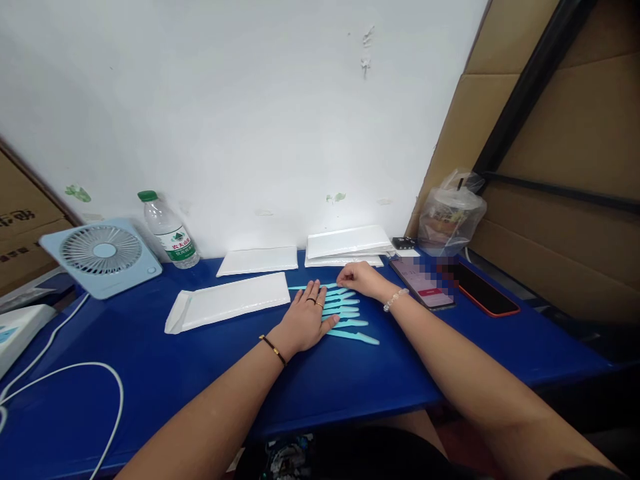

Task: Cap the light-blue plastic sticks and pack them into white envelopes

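Observation:
Several light-blue eyebrow razors (353,337) lie in a fanned row on the blue table. My left hand (306,319) rests flat across their left parts, fingers spread, covering much of them. At the far end of the row, my right hand (361,279) has its fingertips pinched on the right end of the farthest eyebrow razor (330,286). Just left of my left hand lies a white bubble mailer (235,303) with its flap at the left end.
More white mailers (257,260) lie along the wall, including a small stack (350,241). To the left stand a blue fan (104,251) and a water bottle (173,233). Two phones (423,283) and a bagged drink cup (450,217) are at right. A white cable (117,383) curves across the front left.

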`<action>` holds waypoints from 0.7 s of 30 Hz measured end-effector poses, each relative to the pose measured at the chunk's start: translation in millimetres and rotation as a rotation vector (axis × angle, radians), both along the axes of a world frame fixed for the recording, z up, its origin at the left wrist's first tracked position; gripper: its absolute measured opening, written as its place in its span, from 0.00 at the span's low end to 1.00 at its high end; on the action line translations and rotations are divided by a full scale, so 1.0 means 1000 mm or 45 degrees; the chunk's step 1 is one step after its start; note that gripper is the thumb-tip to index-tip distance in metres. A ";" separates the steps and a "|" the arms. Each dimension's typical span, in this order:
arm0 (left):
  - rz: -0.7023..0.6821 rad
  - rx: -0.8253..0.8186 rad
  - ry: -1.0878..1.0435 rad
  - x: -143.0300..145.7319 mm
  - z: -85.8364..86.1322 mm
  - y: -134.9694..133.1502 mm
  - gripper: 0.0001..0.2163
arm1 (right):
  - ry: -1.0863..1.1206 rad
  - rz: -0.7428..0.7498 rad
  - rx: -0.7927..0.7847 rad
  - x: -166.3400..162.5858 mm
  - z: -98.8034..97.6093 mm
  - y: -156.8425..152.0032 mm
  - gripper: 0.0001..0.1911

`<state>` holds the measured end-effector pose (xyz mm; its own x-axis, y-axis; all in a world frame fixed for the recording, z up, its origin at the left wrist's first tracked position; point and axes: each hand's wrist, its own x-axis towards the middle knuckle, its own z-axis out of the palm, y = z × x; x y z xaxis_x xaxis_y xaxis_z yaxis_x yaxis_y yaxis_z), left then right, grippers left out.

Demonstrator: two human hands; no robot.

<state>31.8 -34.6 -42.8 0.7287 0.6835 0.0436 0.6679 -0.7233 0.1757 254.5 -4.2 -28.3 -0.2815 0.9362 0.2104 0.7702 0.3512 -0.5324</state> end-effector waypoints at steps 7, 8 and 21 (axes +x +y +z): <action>-0.007 0.106 -0.062 0.000 0.000 -0.002 0.34 | -0.205 0.260 -0.192 -0.005 0.014 -0.033 0.51; -0.019 0.112 -0.072 -0.001 0.001 -0.003 0.35 | -0.248 0.311 -0.256 -0.005 0.016 -0.042 0.57; -0.050 0.186 0.120 0.013 0.029 -0.053 0.11 | -0.677 0.265 0.080 -0.034 0.023 -0.111 0.14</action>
